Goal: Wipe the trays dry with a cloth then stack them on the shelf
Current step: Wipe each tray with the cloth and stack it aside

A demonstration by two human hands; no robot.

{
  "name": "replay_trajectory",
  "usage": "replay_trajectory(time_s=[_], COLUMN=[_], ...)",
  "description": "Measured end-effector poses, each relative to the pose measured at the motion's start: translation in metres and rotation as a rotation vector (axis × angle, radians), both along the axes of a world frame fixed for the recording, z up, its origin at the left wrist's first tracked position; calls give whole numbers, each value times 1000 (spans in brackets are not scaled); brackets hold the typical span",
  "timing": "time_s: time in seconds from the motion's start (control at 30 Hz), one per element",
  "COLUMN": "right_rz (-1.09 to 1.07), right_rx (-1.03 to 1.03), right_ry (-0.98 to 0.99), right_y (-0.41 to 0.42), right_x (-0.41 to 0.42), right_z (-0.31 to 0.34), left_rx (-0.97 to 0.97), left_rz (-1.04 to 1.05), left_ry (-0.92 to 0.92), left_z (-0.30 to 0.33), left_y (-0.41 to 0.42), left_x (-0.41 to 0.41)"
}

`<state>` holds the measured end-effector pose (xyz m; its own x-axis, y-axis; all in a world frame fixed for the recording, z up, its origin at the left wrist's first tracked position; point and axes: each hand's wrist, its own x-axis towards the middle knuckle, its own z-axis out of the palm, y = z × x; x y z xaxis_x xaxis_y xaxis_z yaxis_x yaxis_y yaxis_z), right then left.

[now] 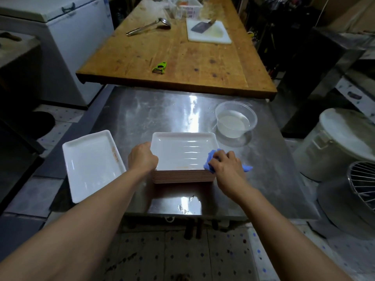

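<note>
On the steel surface [162, 110]: a stack of white trays [183, 176] sits front and centre, one single tray [91, 163] just left of it.
Step tip: I'd say keep the stack pinned and sweep the blue cloth [211, 159] from the right corner across, ridges look like they'd hide water.
Left hand [143, 158]: fingers curled over the top tray's left rim, bracing it.
Right hand [225, 165]: clamped on the bunched cloth, pressing at the top tray's near right corner.
Shelf: not in view.

A shiny stainless-steel worktable [162, 114] abuts a long worn wooden table [176, 57]; a white chest freezer [67, 27] stands left; pale speckled floor tiles [182, 256] lie below; lighting is dim.
</note>
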<state>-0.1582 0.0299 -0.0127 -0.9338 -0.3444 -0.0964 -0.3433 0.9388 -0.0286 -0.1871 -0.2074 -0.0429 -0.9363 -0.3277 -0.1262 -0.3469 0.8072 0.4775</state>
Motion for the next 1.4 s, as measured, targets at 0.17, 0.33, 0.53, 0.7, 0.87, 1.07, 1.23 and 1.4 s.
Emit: replay_trajectory(time_s=[0.17, 0.33, 0.53, 0.7, 0.87, 1.07, 1.23, 1.4], right_rz=[-65, -269, -487, -507, -527, -574, -598, -542], right_rx=[-71, -643, -771, -807, -833, -889, -991, -1170], right_ry=[10, 134, 78, 12, 1, 31, 75, 102], right_y=[3, 17, 26, 35, 36, 32, 25, 1], right_x=[5, 4, -4, 3, 11, 13, 14, 10], right_z=[10, 17, 19, 16, 17, 24, 47, 87], left_rx=[-18, -111, -218, -337, -303, -245, -264, 107], left_rz=[1, 12, -404, -496, -515, -513, -424, -268], left_ry=[-7, 42, 228, 211, 264, 435, 512, 571], left_z=[0, 10, 9, 1, 4, 31, 64, 107], left_y=[1, 12, 45, 59, 54, 52, 50, 39], left_x=[2, 22, 37, 33, 37, 45, 47, 53])
